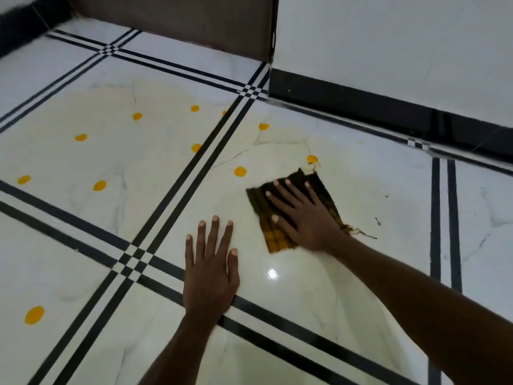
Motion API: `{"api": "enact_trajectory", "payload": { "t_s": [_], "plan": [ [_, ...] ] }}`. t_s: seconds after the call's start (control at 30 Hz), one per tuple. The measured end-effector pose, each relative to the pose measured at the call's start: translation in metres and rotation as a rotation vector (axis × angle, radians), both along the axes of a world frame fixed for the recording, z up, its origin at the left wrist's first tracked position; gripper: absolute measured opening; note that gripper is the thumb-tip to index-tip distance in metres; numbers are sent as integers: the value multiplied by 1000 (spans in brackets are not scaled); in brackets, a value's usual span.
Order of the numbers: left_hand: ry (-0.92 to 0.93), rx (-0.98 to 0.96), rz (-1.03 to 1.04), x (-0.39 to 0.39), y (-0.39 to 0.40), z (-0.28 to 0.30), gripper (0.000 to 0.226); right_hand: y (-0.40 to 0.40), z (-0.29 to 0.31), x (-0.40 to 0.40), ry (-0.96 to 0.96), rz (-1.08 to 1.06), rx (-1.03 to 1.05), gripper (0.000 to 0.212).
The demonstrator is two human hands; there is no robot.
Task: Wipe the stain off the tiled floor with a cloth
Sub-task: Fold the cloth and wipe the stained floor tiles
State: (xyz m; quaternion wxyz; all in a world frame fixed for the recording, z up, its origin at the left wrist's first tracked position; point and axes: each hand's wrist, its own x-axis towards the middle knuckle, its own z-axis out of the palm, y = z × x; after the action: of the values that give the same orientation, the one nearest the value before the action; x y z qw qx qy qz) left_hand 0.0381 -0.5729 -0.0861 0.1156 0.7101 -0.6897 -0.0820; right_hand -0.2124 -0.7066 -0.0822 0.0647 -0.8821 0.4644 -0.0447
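A dark checked cloth with yellow squares lies flat on the glossy white tiled floor, right of centre. My right hand presses on it with fingers spread straight. Left of the cloth, my left hand rests flat on the bare tile, fingers straight. A pale yellowish stain spreads over several tiles, dotted with several orange spots. One orange spot sits just beyond the cloth's far edge, another to the cloth's far left.
Black double grout lines cross the floor. A brown panel stands at the back. A white wall with a black skirting runs along the right. A frayed cloth corner trails by my right wrist.
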Motion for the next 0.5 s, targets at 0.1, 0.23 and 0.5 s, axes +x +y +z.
{"api": "enact_trajectory", "payload": {
  "t_s": [0.1, 0.23, 0.5],
  "plan": [
    [7, 11, 2, -1, -2, 3, 59, -8, 0, -41, 10, 59, 0, 60],
    [-4, 14, 11, -2, -4, 4, 59, -61, -4, -42, -41, -296, 39, 61],
    [14, 11, 21, -4, -5, 4, 64, -125, -2, 25, -26, -504, 83, 66]
  ]
}}
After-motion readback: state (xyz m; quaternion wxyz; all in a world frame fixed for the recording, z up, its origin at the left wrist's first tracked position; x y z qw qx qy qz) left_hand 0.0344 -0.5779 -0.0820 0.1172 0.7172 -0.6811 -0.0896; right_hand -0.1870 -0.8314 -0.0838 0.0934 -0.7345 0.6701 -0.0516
